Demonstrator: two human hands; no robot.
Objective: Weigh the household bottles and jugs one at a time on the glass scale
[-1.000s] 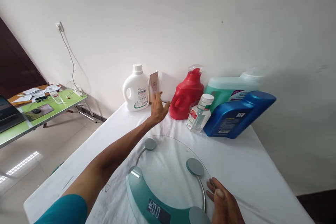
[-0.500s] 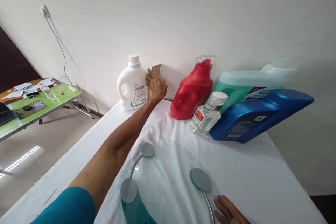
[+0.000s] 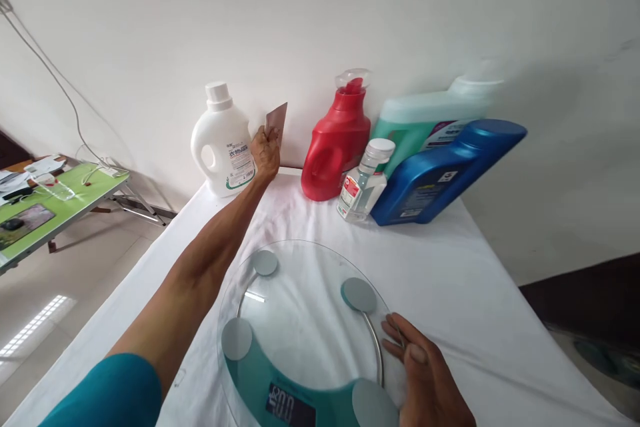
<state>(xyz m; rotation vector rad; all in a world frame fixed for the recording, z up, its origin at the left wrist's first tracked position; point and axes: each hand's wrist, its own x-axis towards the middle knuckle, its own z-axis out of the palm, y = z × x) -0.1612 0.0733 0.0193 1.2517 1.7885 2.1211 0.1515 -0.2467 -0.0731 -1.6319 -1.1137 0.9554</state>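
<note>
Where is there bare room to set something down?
The widest patch is white cloth between the blue bottle, the scale and the right hand. A narrower strip separates the scale from the clear bottle. Crowded: back right, those bottles plus red jug and green jug; back left, left hand on brown tube beside white jug.

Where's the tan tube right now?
Head view, a little left of centre: the tan tube is in the left hand, between the white jug and red bottle, nearer the jug.
</note>
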